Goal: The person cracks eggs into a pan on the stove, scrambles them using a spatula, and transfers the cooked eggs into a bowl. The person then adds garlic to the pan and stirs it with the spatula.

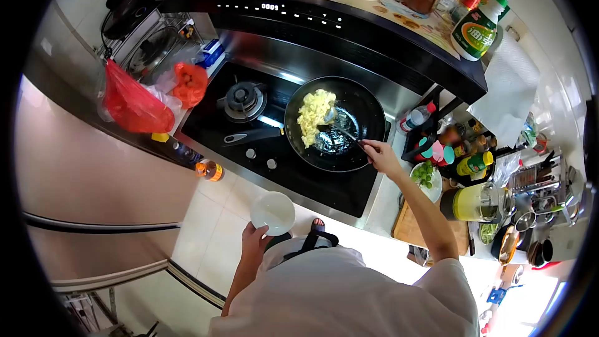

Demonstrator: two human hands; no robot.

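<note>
My right hand (379, 155) is closed on the dark handle of a cooking spoon (345, 131), whose metal head rests in the black frying pan (368, 97). Against that head lies yellow scrambled egg (315, 115), heaped on the pan's left side. Oil shines on the bare pan bottom. The pan sits on the right part of the black gas stove (274, 184), its handle pointing left. Lower down, over the floor in front of the stove, my left hand (254, 238) grips a white bowl (273, 212) by its rim. The bowl appears to have nothing in it.
An unlit burner (244, 101) is left of the pan. Above hangs a black range hood (324, 22) carrying jars and bottles. To the right stand a plate of green vegetable pieces (425, 178), a wooden cutting board (430, 224) and a seasoning rack. A red bag (134, 100) hangs left.
</note>
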